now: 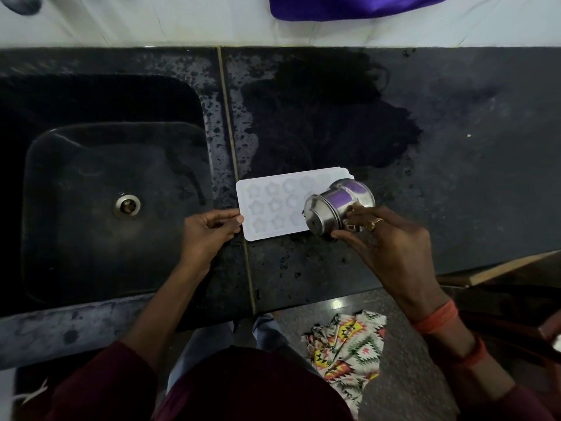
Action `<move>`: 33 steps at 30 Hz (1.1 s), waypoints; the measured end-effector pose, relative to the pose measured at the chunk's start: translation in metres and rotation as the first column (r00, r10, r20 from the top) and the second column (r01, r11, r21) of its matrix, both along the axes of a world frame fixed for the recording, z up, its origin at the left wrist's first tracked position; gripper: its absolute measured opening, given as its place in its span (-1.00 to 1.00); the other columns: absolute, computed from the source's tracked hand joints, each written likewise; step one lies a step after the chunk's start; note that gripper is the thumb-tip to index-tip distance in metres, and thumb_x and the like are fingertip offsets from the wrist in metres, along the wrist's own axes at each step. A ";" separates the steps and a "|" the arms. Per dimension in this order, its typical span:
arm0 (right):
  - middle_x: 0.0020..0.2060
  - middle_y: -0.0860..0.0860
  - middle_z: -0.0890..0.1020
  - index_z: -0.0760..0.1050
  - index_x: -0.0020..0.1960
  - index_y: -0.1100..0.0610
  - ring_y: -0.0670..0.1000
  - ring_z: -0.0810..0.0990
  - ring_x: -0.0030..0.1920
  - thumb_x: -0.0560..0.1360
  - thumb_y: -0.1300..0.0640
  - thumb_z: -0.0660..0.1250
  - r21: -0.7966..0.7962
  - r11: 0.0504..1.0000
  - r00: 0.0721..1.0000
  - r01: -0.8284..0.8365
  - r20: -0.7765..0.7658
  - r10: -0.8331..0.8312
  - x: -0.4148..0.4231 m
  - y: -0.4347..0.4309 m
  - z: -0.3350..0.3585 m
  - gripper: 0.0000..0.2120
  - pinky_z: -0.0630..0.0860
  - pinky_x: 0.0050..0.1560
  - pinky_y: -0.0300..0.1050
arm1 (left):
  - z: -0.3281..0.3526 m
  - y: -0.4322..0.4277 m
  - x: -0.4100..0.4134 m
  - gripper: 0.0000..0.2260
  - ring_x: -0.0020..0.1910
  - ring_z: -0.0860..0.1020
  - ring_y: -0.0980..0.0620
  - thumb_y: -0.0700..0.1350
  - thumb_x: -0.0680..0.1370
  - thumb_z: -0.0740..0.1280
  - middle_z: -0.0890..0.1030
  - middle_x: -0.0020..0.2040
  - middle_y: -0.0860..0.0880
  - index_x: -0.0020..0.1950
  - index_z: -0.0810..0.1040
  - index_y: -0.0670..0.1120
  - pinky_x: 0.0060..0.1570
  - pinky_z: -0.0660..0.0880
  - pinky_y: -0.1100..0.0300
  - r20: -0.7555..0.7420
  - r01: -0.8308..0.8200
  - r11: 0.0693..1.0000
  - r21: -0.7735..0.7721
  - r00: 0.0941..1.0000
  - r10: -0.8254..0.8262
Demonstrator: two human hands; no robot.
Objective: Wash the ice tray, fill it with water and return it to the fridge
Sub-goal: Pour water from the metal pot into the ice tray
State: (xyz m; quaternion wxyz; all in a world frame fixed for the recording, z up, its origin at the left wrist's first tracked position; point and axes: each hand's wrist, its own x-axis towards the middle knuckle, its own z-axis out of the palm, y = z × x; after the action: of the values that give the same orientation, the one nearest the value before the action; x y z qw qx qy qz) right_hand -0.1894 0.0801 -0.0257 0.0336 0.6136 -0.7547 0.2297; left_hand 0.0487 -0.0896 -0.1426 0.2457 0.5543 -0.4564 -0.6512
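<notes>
A white ice tray [273, 205] with star-shaped cells lies flat on the wet black counter [440, 165], just right of the sink. My left hand [209, 229] pinches the tray's left edge. My right hand [385, 238] grips a small steel mug [337, 205], tipped on its side over the tray's right end, base towards me. The mug hides the tray's right cells.
A dark sink [100, 208] with a metal drain [127, 205] fills the left side. A purple cloth [349, 6] hangs on the white wall behind. A patterned cloth [346, 350] lies on the floor below the counter edge. A wooden board edge [501, 268] shows at right.
</notes>
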 end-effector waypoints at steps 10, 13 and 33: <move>0.02 0.10 0.72 0.70 -0.04 0.22 0.08 0.74 -0.13 0.43 0.00 0.57 0.007 1.000 0.999 -0.011 -0.031 0.011 0.001 0.003 0.002 -0.72 0.67 -0.25 0.07 | 0.000 -0.001 0.000 -0.90 -0.29 0.65 0.17 -0.19 0.49 0.54 0.74 -0.26 0.01 -0.04 0.73 -0.04 -0.24 0.57 0.36 0.000 0.013 1.000 0.006 1.000 -0.013; 0.03 0.10 0.72 0.70 -0.02 0.21 0.08 0.74 -0.11 0.47 -0.04 0.51 0.015 1.000 1.000 -0.013 -0.023 0.013 0.000 0.004 0.002 -0.70 0.67 -0.23 0.07 | 0.000 0.000 0.000 -0.90 -0.30 0.65 0.19 -0.20 0.49 0.54 0.74 -0.27 0.03 -0.04 0.73 -0.05 -0.25 0.56 0.38 -0.005 0.013 1.000 0.011 1.000 -0.013; -0.06 0.03 0.74 0.72 -0.06 0.13 -0.10 0.68 -0.08 0.37 -0.02 0.60 -0.041 0.985 0.969 0.167 0.191 -0.157 -0.001 -0.009 0.012 -0.74 0.52 0.04 -0.40 | 0.002 -0.001 0.000 -0.91 -0.30 0.64 0.18 -0.20 0.50 0.53 0.73 -0.27 0.03 -0.03 0.73 -0.04 -0.22 0.57 0.36 0.015 0.033 0.999 0.004 0.999 -0.033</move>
State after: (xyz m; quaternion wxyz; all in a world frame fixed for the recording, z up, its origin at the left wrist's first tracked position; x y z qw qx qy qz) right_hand -0.1907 0.0713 -0.0137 -0.0014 0.5244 -0.7953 0.3041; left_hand 0.0484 -0.0902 -0.1402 0.2306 0.5520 -0.4662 -0.6518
